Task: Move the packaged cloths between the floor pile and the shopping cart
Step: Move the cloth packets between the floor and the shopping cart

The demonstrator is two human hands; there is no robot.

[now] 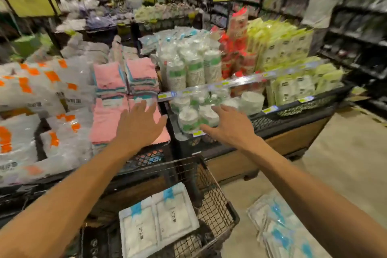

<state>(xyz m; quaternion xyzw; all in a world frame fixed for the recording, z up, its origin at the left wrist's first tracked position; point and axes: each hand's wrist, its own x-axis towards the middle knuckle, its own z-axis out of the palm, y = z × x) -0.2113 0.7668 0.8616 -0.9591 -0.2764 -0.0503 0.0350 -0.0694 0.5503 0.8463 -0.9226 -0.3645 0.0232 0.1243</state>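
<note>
A black wire shopping cart (217, 201) stands below me at bottom centre. Two white packaged cloths with blue labels (157, 220) lie flat side by side inside it. More packs of the same kind lie in a loose pile on the floor (280, 226) at bottom right, beside the cart. Both arms are stretched forward above the cart. My left hand (139, 125) hovers with spread fingers over pink towels, holding nothing. My right hand (228, 124) is held out with relaxed fingers in front of bagged cups, also empty.
A display bin ahead holds pink folded towels (111, 119), white packs with orange labels (31, 94), bagged paper cups (194, 69), red cups and yellow-green packs (287, 48). Dark shelving (356, 27) lines the right. Beige floor (345, 153) lies right of the bin.
</note>
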